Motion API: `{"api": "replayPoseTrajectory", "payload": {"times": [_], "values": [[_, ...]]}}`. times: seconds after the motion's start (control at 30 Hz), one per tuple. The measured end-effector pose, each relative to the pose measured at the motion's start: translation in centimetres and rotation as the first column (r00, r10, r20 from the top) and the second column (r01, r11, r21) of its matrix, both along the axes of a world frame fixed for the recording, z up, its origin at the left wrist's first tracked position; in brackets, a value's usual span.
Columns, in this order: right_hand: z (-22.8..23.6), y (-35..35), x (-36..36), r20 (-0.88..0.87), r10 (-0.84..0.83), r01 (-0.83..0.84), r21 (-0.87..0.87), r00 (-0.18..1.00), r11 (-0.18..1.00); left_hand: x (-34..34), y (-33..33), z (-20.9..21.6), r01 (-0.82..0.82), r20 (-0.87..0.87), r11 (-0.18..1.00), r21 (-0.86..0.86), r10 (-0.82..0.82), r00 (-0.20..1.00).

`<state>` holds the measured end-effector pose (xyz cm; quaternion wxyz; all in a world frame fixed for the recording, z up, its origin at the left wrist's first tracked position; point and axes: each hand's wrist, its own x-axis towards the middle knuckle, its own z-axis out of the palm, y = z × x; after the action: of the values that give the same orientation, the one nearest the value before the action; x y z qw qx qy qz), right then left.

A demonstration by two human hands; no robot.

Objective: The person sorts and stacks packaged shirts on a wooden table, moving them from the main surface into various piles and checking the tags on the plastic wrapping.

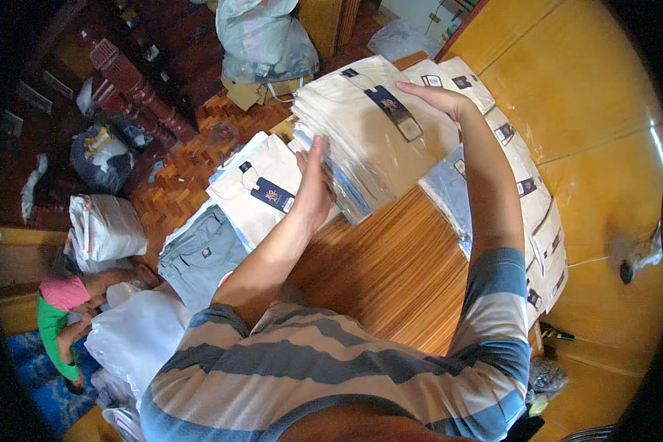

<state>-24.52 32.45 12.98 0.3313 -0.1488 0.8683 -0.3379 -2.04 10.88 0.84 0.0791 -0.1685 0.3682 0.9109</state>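
Hands: two, both mine to watch; the left hand (313, 195) presses the near-left side of one stack of cream garments (361, 140), thumb up, and the right hand (438, 101) lies on its far-right side, so the pair holds it between them.
Held stack: one, many folded layers in clear plastic, at the far end of the table (390, 265); from my seat I cannot tell whether its underside touches the wood.
Held stack's tag: one navy hang tag (394, 112) on top, with an orange emblem and pale print.
Left pile: one cream garment (236, 188) uppermost, with one navy tag (272, 194) of similar look.
Nearer left: one grey garment (199, 258), with one small dark label (206, 253).
Right of the stack: one blue garment (449, 195) in plastic, by my right forearm.
Right edge: one row of cream packages (519, 158); I count at least six tags, their print too small to read.
Floor, far: one bulging whitish bag (261, 40).
Floor, left: one white sack (107, 228) and, nearer, one other person in a green top (54, 313).
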Motion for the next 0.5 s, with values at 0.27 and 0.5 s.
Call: {"api": "replayPoseTrajectory", "payload": {"times": [0.27,0.5], "values": [[-1.3,-0.1,-2.1,-0.051,0.000,0.009,0.163,0.999,0.987,-1.3,0.0,3.8,-0.046,0.149,0.999,0.017,0.043,0.988],[-0.8,-0.6,-0.9,-0.061,-0.050,0.061,0.188,0.997,0.980,-2.4,-0.1,3.3,-0.020,0.069,0.999,0.037,0.017,0.997]]}}
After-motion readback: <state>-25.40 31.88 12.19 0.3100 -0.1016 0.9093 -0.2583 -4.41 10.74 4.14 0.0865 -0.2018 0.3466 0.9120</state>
